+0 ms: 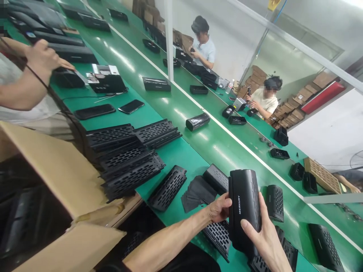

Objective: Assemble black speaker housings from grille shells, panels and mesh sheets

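Upright between my hands is a black speaker casing [244, 189] with "MERKURY" in white letters along its side. My left hand [220, 208] grips its left edge, fingers partly hidden behind it. My right hand [265, 232] wraps the right side, thumb across the front. Below it lies a slotted black grille panel [217, 236]. Dark flat sheets [195, 194] are fanned out left of the casing, beside another slotted grille [168, 187]. A closed black casing [217, 177] lies just behind.
Stacked grille panels [133, 170] lie left, near an open cardboard box [42, 170]. A phone [131, 106] rests farther back. Casings such as this one [197, 121] sit along the green belt [176, 109]. A co-worker's hand [42, 56] works at left; other people sit across.
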Tool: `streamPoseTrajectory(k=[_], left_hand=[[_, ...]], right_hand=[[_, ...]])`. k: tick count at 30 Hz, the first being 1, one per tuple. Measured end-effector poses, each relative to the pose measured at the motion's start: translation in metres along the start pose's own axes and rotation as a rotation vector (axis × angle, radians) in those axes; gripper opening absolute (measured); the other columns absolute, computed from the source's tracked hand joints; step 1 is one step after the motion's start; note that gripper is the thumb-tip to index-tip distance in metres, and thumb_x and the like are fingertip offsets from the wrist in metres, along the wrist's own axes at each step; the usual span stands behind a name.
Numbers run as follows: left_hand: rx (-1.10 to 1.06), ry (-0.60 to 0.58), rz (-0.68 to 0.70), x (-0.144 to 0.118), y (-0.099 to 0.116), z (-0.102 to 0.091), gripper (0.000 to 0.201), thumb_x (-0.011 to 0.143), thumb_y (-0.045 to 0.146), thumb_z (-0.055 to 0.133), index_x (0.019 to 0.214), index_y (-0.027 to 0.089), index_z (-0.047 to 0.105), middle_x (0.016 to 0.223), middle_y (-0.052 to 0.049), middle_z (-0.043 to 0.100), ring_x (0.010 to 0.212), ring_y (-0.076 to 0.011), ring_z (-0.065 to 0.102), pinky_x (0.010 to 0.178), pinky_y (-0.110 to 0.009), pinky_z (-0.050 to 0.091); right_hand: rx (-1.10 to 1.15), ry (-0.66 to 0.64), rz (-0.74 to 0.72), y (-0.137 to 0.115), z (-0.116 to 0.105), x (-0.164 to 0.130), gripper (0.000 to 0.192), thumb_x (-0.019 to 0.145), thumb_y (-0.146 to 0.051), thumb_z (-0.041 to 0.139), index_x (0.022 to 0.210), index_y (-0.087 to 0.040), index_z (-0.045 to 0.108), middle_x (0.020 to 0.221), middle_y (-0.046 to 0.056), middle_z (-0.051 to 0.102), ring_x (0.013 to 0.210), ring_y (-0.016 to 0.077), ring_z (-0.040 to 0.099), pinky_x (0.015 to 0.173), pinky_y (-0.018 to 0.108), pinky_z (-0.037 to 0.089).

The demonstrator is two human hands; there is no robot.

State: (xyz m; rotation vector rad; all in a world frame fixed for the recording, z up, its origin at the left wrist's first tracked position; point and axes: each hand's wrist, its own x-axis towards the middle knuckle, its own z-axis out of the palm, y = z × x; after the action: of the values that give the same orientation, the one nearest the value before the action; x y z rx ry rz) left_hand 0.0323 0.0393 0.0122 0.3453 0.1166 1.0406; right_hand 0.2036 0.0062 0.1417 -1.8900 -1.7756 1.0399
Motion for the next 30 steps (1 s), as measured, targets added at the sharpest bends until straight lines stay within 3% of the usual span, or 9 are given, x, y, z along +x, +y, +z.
streamPoseTrajectory(k=[9,12,14,16,19,23,27,28,30], left_hand=[[0.030,0.061,0.015,0.003,-0.007,0.004,0.071,0.068,0.056,0.092,0.120,0.012,0.073,0.108,-0.017,0.079,0.094,-0.0277,0.076,0.076,-0.031,0.055],[0.031,0.087,0.031,0.007,-0.005,0.011,0.069,0.069,0.053,0.092,0.122,0.014,0.072,0.110,-0.014,0.079,0.093,-0.0252,0.075,0.073,-0.028,0.054],[0.043,0.100,0.063,0.008,0.000,0.016,0.071,0.067,0.049,0.094,0.125,0.016,0.071,0.113,-0.013,0.078,0.094,-0.0242,0.074,0.075,-0.028,0.056],[0.058,0.125,0.117,0.009,0.004,0.021,0.073,0.064,0.045,0.096,0.127,0.018,0.069,0.114,-0.011,0.077,0.096,-0.0244,0.073,0.079,-0.031,0.058],[0.083,0.164,0.182,0.011,0.002,0.029,0.072,0.064,0.043,0.096,0.127,0.019,0.068,0.114,-0.010,0.076,0.098,-0.0255,0.073,0.082,-0.034,0.058],[0.171,0.169,0.175,0.017,-0.001,0.032,0.076,0.063,0.044,0.097,0.128,0.023,0.064,0.119,-0.011,0.073,0.102,-0.0286,0.071,0.080,-0.037,0.059],[0.416,0.122,0.141,0.025,0.044,0.031,0.090,0.062,0.061,0.094,0.138,0.027,0.059,0.142,-0.016,0.062,0.118,-0.0362,0.066,0.084,-0.043,0.059],[0.518,0.136,0.186,0.027,0.063,0.033,0.096,0.061,0.058,0.095,0.143,0.030,0.056,0.153,-0.016,0.054,0.129,-0.0375,0.059,0.094,-0.046,0.056],[0.775,0.026,0.133,0.031,0.099,0.038,0.113,0.053,0.045,0.101,0.153,0.034,0.049,0.166,-0.013,0.041,0.145,-0.0398,0.046,0.113,-0.051,0.044]], right_hand=[[-0.008,-0.103,0.096,-0.012,-0.008,0.006,0.116,0.082,-0.063,0.074,0.172,-0.028,0.010,0.166,0.014,0.043,0.146,0.0394,0.050,0.121,0.057,0.037],[0.048,-0.086,0.065,-0.009,-0.016,0.002,0.115,0.079,-0.067,0.075,0.170,-0.027,0.018,0.168,0.013,0.039,0.149,0.0415,0.045,0.120,0.058,0.039],[0.150,0.034,0.018,0.003,-0.010,-0.009,0.107,0.081,-0.067,0.074,0.168,-0.030,0.024,0.171,0.012,0.033,0.151,0.0432,0.041,0.114,0.059,0.045],[0.267,0.218,-0.049,0.018,0.007,-0.024,0.101,0.087,-0.063,0.070,0.168,-0.036,0.017,0.173,0.011,0.026,0.153,0.0433,0.037,0.109,0.059,0.050],[0.243,0.459,-0.133,0.036,0.043,-0.037,0.118,0.084,-0.061,0.076,0.168,-0.035,-0.002,0.174,0.013,0.015,0.157,0.0440,0.026,0.117,0.065,0.040],[0.146,0.789,-0.100,0.040,0.063,-0.032,0.103,0.075,-0.064,0.082,0.158,-0.024,0.035,0.160,0.018,0.037,0.145,0.0477,0.040,0.120,0.068,0.031],[0.214,0.762,-0.085,0.050,0.039,-0.038,0.096,0.070,-0.064,0.085,0.149,-0.024,0.046,0.153,0.017,0.047,0.134,0.0469,0.049,0.109,0.062,0.044],[0.221,0.744,-0.085,0.054,0.032,-0.042,0.096,0.070,-0.064,0.085,0.149,-0.024,0.047,0.153,0.016,0.047,0.134,0.0467,0.049,0.108,0.060,0.044],[0.215,0.701,-0.081,0.059,0.022,-0.051,0.095,0.070,-0.063,0.084,0.148,-0.025,0.047,0.154,0.015,0.047,0.135,0.0462,0.048,0.108,0.058,0.043]])
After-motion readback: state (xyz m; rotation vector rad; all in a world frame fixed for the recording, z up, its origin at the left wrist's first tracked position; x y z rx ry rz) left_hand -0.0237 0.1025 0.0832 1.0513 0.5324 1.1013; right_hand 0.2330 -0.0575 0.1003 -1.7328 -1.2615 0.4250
